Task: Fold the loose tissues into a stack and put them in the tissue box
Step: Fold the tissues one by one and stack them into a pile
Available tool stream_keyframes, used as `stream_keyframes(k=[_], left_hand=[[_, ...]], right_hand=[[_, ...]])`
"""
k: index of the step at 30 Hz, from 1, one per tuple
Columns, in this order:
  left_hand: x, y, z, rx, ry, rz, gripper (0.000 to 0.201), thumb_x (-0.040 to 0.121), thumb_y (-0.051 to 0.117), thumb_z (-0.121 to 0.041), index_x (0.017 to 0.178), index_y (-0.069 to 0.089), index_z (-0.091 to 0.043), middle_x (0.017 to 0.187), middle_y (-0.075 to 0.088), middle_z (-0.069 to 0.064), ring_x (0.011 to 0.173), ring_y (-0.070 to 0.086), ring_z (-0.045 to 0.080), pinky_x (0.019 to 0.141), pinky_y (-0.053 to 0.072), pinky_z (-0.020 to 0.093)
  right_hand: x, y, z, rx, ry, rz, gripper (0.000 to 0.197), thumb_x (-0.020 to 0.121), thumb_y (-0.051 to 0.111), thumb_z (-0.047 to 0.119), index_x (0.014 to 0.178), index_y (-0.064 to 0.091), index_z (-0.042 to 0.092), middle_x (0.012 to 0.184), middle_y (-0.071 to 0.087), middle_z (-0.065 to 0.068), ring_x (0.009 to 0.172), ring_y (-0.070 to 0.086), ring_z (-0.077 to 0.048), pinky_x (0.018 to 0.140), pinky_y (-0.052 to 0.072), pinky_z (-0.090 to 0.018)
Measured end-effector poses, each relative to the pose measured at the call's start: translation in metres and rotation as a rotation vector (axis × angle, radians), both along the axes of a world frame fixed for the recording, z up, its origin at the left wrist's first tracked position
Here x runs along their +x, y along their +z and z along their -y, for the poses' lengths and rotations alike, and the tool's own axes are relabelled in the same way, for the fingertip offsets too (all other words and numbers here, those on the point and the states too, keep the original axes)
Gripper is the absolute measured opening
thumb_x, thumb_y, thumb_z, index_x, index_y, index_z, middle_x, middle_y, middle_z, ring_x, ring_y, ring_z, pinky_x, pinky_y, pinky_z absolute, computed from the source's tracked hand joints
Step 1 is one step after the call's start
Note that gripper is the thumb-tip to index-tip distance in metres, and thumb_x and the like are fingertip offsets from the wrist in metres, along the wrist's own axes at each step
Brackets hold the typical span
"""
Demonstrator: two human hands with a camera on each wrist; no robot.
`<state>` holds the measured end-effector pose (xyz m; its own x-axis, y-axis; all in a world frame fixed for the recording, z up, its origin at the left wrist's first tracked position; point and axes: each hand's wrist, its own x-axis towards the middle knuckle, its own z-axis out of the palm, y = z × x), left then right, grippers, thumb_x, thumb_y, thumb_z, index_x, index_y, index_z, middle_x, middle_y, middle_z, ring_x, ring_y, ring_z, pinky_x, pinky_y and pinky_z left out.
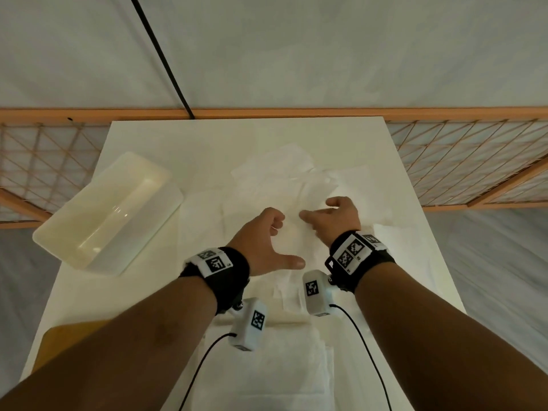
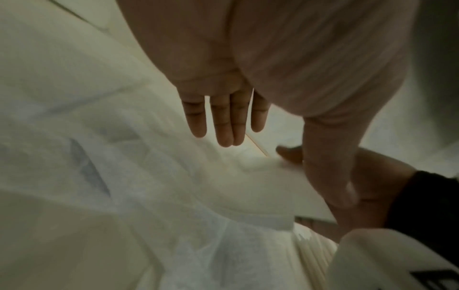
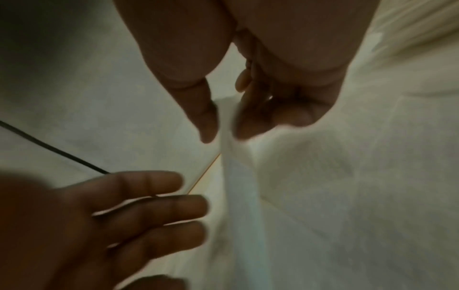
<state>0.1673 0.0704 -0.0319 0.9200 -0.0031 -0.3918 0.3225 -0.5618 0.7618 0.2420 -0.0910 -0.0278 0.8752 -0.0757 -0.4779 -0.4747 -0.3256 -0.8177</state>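
Note:
Several loose white tissues [image 1: 296,188] lie crumpled and overlapping across the middle of the white table [image 1: 207,137]. My right hand [image 1: 317,210] pinches an edge of one tissue [image 3: 238,176] between thumb and fingers [image 3: 224,133], lifting it off the pile. Just to its left my left hand [image 1: 286,243] hovers over the pile with straight fingers [image 2: 223,127] and holds nothing. The cream plastic tissue box [image 1: 157,218] lies at the table's left with nothing visible inside. A folded white stack [image 1: 284,366] sits at the near edge, below my wrists.
A wooden lattice rail [image 1: 444,161] runs behind the table, and a black cable [image 1: 166,66] hangs down to it. A brown board [image 1: 68,330] shows under my left forearm. Wrist camera cables [image 1: 364,351] trail over the folded stack.

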Motion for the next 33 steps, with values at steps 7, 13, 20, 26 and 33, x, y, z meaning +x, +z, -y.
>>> stream_keyframes(k=[7,13,20,26,33], left_hand=[[0.013,-0.021,-0.014,-0.112,0.464,-0.027,0.066,0.070,0.087,-0.045,0.122,0.054,-0.019,0.113,0.068,-0.004,0.098,0.067,0.016,0.083,0.056,0.033],[0.015,-0.038,-0.028,0.077,0.471,-0.084,0.050,0.086,0.078,-0.030,0.127,0.052,-0.016,0.109,0.060,-0.002,0.094,0.061,0.023,0.077,0.047,0.030],[0.014,-0.047,-0.031,-0.223,0.604,-0.089,0.014,0.081,0.083,-0.016,0.089,0.071,-0.016,0.089,0.077,0.003,0.083,0.075,0.026,0.080,0.063,0.047],[0.013,-0.042,-0.028,-0.390,0.588,-0.080,0.023,0.076,0.090,-0.020,0.092,0.075,-0.013,0.085,0.079,0.001,0.080,0.077,0.023,0.074,0.063,0.040],[0.021,-0.020,0.000,-0.582,0.574,-0.199,0.022,0.104,0.057,-0.032,0.092,0.071,-0.020,0.089,0.074,-0.004,0.083,0.069,0.016,0.071,0.054,0.033]], right_hand=[[-0.001,0.006,-0.025,0.320,0.016,-0.120,0.026,0.090,0.061,-0.001,0.104,0.048,0.015,0.104,0.069,-0.020,0.085,0.076,-0.033,0.073,0.062,-0.044],[0.007,-0.025,-0.030,-0.343,0.219,-0.135,0.058,0.078,0.078,0.051,0.119,0.061,0.012,0.101,0.076,-0.009,0.095,0.073,-0.027,0.089,0.060,-0.042],[0.014,-0.038,-0.045,-0.242,0.164,-0.134,0.046,0.083,0.078,0.051,0.109,0.066,0.014,0.078,0.076,-0.003,0.062,0.074,-0.018,0.077,0.063,-0.038],[0.011,-0.033,-0.044,-0.203,0.098,-0.135,0.057,0.083,0.066,0.065,0.112,0.056,0.018,0.098,0.072,-0.004,0.068,0.075,-0.023,0.067,0.059,-0.035],[-0.006,-0.028,-0.032,-0.208,0.141,0.040,0.048,0.093,0.057,0.061,0.118,0.049,0.020,0.107,0.064,-0.001,0.094,0.066,-0.022,0.087,0.057,-0.043]])
